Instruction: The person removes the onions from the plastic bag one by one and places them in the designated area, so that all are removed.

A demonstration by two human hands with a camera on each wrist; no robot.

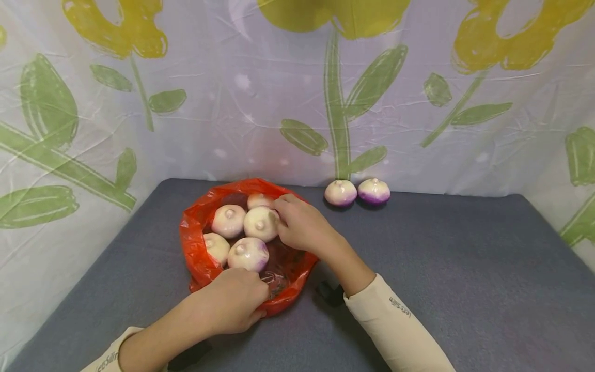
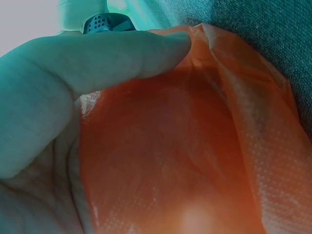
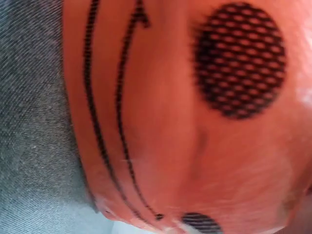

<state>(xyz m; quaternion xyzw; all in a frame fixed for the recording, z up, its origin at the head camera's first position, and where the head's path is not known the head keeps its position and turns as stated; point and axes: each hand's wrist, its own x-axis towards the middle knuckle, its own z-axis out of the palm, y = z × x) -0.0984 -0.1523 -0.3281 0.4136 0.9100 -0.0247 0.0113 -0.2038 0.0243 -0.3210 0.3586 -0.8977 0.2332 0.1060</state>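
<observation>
Flower-printed cloth (image 1: 209,144) backs the grey-blue surface (image 1: 432,268). Head view: red plastic bag (image 1: 192,237) left of centre, purple-tinged bulbs (image 1: 260,224) inside. Left hand (image 1: 232,302): grip closed on near rim. Right hand (image 1: 304,225): curled at right rim; cannot tell what its grip holds. Even, gentle tension should spare the plastic. Two loose bulbs (image 1: 341,193) near back edge; widest room rightward. Left wrist: thumb (image 2: 131,58) against plastic. Right wrist: printed bag side, hand unseen.

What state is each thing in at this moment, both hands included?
Red bag: open, mouth upward, vegetables showing inside.
Vegetables in the bag: at least five visible, whole.
Two loose vegetables: outside the bag, whole, side by side.
Left hand: gripping the bag's near rim.
Right hand: fingers curled at the bag's right rim; fingertips partly hidden.
Curtain: hanging behind the table, creased.
</observation>
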